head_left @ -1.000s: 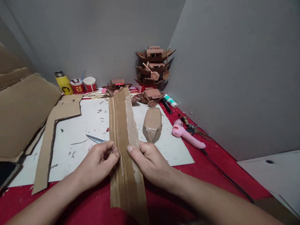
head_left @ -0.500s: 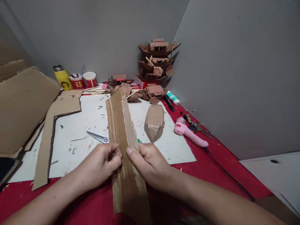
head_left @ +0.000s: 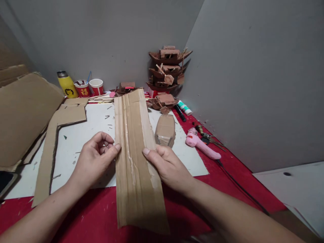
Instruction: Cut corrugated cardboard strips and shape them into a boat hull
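Observation:
A long strip of brown cardboard [head_left: 134, 135], creased lengthwise with torn paper along its right side, stands tilted above the table. My right hand [head_left: 168, 165] pinches its right edge, thumb on the face. At the left edge, my left hand [head_left: 97, 155] has its thumb on the strip and its fingers curled beside it. Beyond my right hand lies a small boat-shaped cardboard piece [head_left: 165, 128] on the white sheet [head_left: 101, 118].
Large cardboard sheets [head_left: 25, 114] and an L-shaped piece [head_left: 47, 162] lie left. A pink glue gun [head_left: 202, 145] with a cord is at the right. Behind stand brown model boats [head_left: 168, 57], paper cups [head_left: 96, 87] and a yellow bottle [head_left: 67, 84].
The strip has been spread wider and turned more face-on. My left hand has moved left and loosened from its middle to its left edge. The scissors are now hidden.

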Motion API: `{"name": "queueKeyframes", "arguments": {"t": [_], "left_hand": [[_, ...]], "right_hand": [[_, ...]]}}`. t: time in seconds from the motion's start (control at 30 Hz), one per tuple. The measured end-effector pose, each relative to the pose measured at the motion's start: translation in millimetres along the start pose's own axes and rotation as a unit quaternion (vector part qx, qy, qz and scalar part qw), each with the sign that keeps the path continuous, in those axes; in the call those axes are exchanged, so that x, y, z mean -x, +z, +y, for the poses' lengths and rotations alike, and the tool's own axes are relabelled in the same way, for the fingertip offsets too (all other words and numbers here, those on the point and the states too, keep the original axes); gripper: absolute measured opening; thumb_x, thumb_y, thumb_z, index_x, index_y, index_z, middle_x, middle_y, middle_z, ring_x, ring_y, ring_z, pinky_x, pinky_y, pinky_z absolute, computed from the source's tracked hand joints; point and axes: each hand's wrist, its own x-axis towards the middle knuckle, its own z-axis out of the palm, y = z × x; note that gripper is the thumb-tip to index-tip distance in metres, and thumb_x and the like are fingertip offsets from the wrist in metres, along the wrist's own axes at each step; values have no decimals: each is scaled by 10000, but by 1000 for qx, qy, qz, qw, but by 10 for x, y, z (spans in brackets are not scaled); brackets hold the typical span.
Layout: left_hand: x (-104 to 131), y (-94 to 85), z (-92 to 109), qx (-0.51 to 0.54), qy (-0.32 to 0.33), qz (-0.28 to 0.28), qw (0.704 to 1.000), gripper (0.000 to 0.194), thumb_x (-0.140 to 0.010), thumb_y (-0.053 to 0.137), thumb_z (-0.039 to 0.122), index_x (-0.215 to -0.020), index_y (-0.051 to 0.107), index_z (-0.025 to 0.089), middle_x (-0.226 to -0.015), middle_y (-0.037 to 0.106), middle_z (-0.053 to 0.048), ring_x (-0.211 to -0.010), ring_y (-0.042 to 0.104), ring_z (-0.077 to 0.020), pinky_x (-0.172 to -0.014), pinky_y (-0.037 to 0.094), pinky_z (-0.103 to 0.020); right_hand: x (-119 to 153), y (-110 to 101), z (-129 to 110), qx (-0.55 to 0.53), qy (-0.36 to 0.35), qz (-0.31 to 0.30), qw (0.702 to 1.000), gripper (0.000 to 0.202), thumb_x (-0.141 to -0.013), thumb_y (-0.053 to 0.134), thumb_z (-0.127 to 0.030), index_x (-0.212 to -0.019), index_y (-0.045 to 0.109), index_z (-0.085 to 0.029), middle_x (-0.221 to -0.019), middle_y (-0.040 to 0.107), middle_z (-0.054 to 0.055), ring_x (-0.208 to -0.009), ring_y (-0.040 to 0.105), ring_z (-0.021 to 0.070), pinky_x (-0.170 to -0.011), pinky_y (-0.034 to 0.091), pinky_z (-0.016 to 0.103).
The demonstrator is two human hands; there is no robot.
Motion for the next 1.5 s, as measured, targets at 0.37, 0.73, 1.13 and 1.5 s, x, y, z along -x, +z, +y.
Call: {"name": "queueKeyframes", "arguments": {"t": [0.37, 0.73, 1.13, 1.5], "left_hand": [[53, 20, -27, 175, -116, -190, 959, 254, -754, 686, 255, -983, 698, 144, -910, 742, -74, -821, 681, -209, -844, 507, -351], [162, 137, 7, 95, -107, -97, 985, 274, -719, 707, 345, -929, 707, 168, -879, 745, -50, -748, 673, -198, -717, 543, -301], [302, 251, 2, 20, -82, -83, 993, 220, -731, 668, 341, -865, 705, 170, -773, 722, -36, -696, 648, -199, -671, 528, -296], [317, 275, -26, 9, -59, -78, 995, 244, -740, 679, 318, -938, 687, 176, -849, 729, -35, -744, 649, -194, -716, 513, -282]], "right_hand": [[-182, -90, 68, -155, -10, -55, 986, 293, -838, 569, -425, -889, 610, -139, -748, 647, 24, -680, 608, 141, -643, 494, 263], [26, -46, 32, 370, -395, 225, 810, 336, -823, 603, -228, -1151, 566, -169, -1201, 537, 150, -1139, 479, 270, -948, 391, 451], [10, -2, 102, 351, -310, 51, 882, 119, -885, 538, -192, -816, 628, -156, -750, 653, 34, -682, 585, 135, -652, 418, 236], [-16, 42, 54, 390, -269, 49, 879, 103, -848, 521, -175, -754, 557, -154, -697, 595, 24, -624, 525, 137, -600, 383, 249]]}}
